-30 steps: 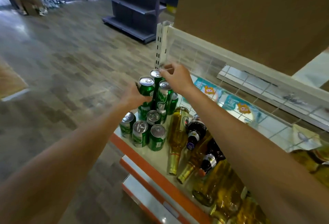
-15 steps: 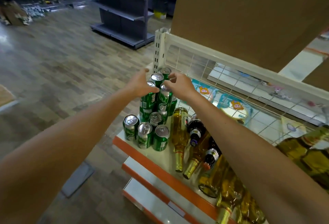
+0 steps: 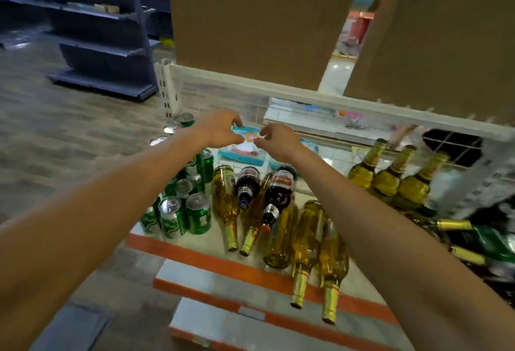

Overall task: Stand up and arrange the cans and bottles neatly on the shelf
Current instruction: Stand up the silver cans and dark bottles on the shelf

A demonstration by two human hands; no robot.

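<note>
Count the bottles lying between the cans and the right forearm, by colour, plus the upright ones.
Lying golden bottles: 5
Lying dark bottles: 2
Upright golden bottles: 3
Total: 10
The blurred green bottles at far right are not counted.

Place: a shop, seen from the aisle.
Fixture: a cream retail shelf (image 3: pixel 216 243) with an orange front strip (image 3: pixel 195 260), a slotted upright (image 3: pixel 166 88) and a wire-mesh back (image 3: pixel 223 97).
Stock: green cans (image 3: pixel 198 212) standing in a cluster at the left; glass bottles (image 3: pixel 306 239) lying beside them; gold-necked bottles (image 3: pixel 387 178) standing at the right.
Surroundings: dark shelving units (image 3: pixel 97 30) across a wood-look floor (image 3: pixel 55 127); cardboard boxes (image 3: pixel 250 16) above the shelf.
</note>
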